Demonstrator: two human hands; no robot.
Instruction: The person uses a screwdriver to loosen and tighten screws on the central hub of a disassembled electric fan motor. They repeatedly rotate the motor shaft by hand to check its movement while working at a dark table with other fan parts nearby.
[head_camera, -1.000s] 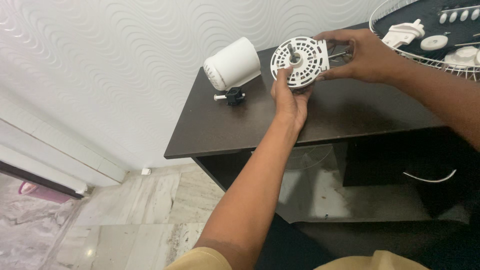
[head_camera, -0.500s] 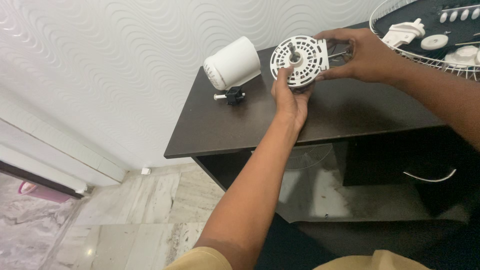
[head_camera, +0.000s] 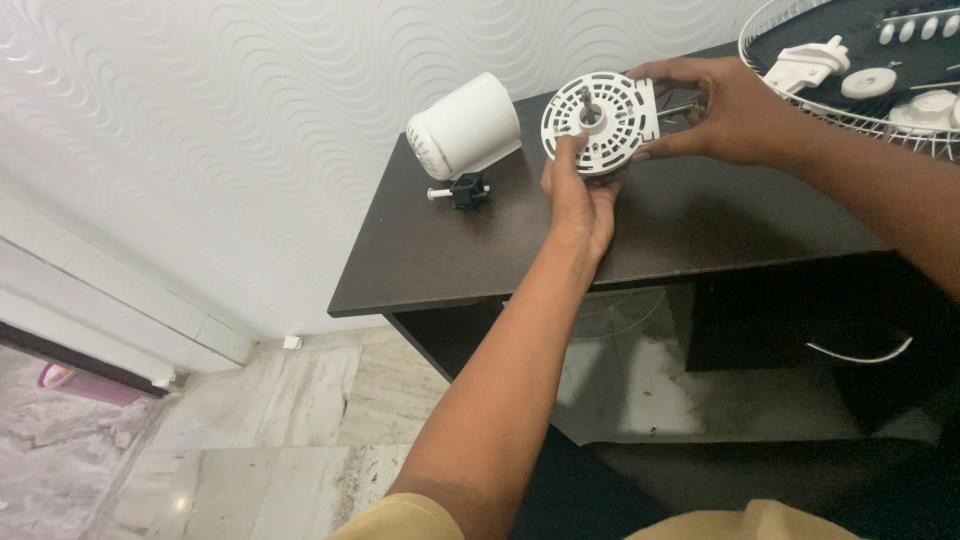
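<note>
Dark counter (head_camera: 700, 225) by the wavy white wall, same as a sec ago. Wire fan guard (head_camera: 800, 85) at far right is cut off by the frame edge, w/ white plastic bits lying in it, too small to tell apart. White cylinder housing (head_camera: 465, 125) lies on its side at the back-left, small black part w/ a pin (head_camera: 462, 190) just in front; neither has moved. Round white vented motor plate (head_camera: 600, 122) is held above the counter, approx. where it was; only a slight tilt change, so work on it looks mid-step. Left hand (head_camera: 578, 200) is closed on its lower rim from below, right hand (head_camera: 715, 110) clamped on its right edge. Rear of the plate is hidden behind the right hand's fingers; can't tell what's attached there.
</note>
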